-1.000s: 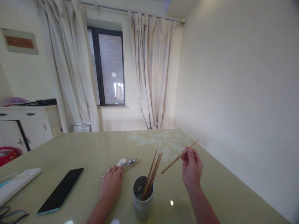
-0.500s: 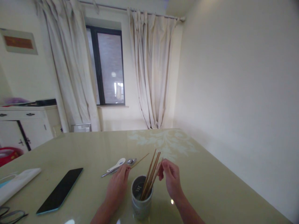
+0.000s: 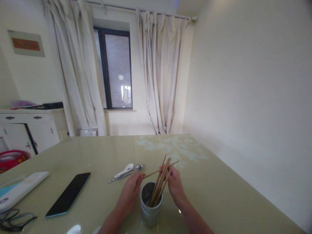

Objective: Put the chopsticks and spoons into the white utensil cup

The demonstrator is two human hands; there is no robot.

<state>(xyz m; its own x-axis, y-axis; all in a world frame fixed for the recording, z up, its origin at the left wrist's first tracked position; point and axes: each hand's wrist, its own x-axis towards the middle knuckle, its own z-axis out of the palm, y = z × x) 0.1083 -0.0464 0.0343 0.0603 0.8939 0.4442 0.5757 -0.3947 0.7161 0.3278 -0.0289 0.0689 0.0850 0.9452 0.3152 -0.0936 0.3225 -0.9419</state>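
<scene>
A single chopstick [image 3: 151, 174] is pinched at its near end in my left hand [image 3: 130, 191], left of a grey cylindrical chopstick holder [image 3: 150, 214]. It slants up to the right, behind several brown chopsticks [image 3: 159, 185] that lean to the right in the holder. My right hand [image 3: 175, 185] is at the right of this bundle, fingers closed around the far part of the same chopstick; the bundle partly hides the fingertips. Small holes show in the holder's bottom. Beyond my left hand lie a white spoon [image 3: 124, 170] and metal spoons [image 3: 138, 167].
A black phone-like slab [image 3: 69, 195] lies on the glossy table [image 3: 102, 149], left of my arms. Further left are a white flat object [image 3: 26, 188] and dark-framed glasses [image 3: 17, 219]. A white rounded object [image 3: 74, 229] shows at the front edge. A wall borders the right side.
My right hand has reached in behind the bundle and closed on the chopstick's far part. My left hand has tipped that chopstick toward the right. The view has shifted slightly.
</scene>
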